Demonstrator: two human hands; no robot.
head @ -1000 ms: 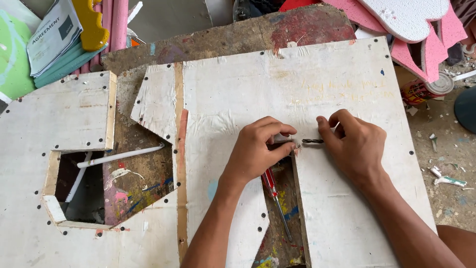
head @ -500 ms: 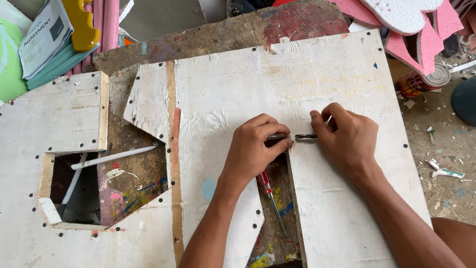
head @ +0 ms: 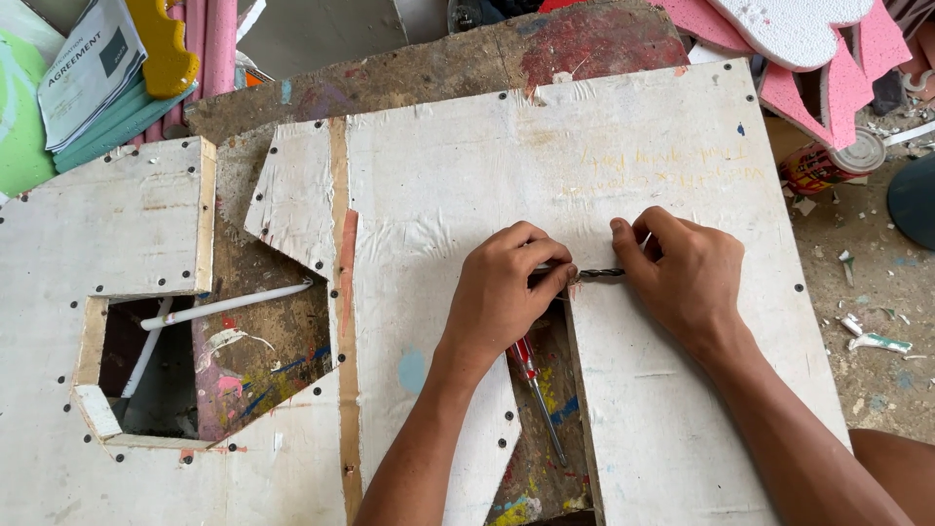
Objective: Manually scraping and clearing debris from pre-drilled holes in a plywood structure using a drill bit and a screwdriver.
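White board (head: 545, 166), red-handled screwdriver (head: 526, 358), pink foam (head: 808, 83)

Head camera, steep downward, close over white board (head: 584, 166)

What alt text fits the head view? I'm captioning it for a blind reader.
Seen from above, a person's left hand and right hand pinch a dark twisted drill bit between them over a white letter-shaped board. A red-handled screwdriver lies in the board's slot, beside a second white board.
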